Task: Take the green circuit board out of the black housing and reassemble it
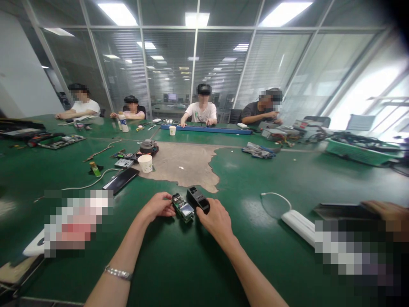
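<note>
My left hand (158,205) pinches the left edge of a small green circuit board (183,209) that carries a little screen and a black part at its far end. Right beside the board is a black plastic casing (195,197) with a rectangular window and small slots. The fingers of my right hand (217,218) are wrapped round the casing's near end. Board and casing lie close together, just above or on the green table (179,273); which of the two I cannot tell.
A paper cup (145,163), a black phone (121,181) and a round dark part (148,146) sit ahead on the left. Gloves (259,150) lie farther right, near a green basket (361,151) of cables. A white power strip (298,226) is at right. Several people sit opposite.
</note>
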Demonstrator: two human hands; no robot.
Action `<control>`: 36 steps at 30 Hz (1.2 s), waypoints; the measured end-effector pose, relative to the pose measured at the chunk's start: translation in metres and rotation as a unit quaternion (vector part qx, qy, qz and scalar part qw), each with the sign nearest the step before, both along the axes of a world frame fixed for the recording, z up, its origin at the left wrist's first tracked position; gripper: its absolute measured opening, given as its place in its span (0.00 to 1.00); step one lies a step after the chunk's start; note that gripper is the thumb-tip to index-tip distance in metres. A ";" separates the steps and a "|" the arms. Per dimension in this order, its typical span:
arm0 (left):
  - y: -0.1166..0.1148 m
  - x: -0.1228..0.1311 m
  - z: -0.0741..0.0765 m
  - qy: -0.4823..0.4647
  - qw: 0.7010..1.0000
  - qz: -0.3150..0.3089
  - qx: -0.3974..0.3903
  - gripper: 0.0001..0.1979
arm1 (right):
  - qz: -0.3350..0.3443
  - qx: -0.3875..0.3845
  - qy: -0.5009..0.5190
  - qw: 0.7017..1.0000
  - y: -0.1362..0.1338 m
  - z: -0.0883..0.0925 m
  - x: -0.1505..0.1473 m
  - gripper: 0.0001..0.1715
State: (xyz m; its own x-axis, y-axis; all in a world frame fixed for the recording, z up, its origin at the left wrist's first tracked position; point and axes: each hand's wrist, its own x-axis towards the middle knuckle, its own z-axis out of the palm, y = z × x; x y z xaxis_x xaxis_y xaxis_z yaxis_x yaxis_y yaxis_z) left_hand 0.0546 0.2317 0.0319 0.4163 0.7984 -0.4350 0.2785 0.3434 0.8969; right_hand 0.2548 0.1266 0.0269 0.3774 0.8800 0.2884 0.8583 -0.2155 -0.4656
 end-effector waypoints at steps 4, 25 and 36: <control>0.000 0.000 0.001 -0.001 1.000 -0.003 -0.004 0.10 | 0.008 0.012 -0.019 1.000 0.001 -0.003 0.003 0.16; 0.003 -0.004 -0.008 -0.059 0.998 -0.002 -0.013 0.12 | 0.103 0.126 0.034 0.986 -0.007 0.021 -0.038 0.16; 0.010 -0.019 0.002 -0.015 0.998 0.055 0.025 0.09 | 0.107 0.074 -0.034 0.991 -0.006 0.015 -0.051 0.14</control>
State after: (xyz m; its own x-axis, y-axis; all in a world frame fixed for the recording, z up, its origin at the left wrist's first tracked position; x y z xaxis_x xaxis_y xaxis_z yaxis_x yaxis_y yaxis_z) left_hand 0.0356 0.2414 0.0337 0.3364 0.8604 -0.3827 0.2139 0.3260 0.9209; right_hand 0.2038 0.1210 0.0420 0.1622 0.8841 0.4382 0.9075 0.0407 -0.4181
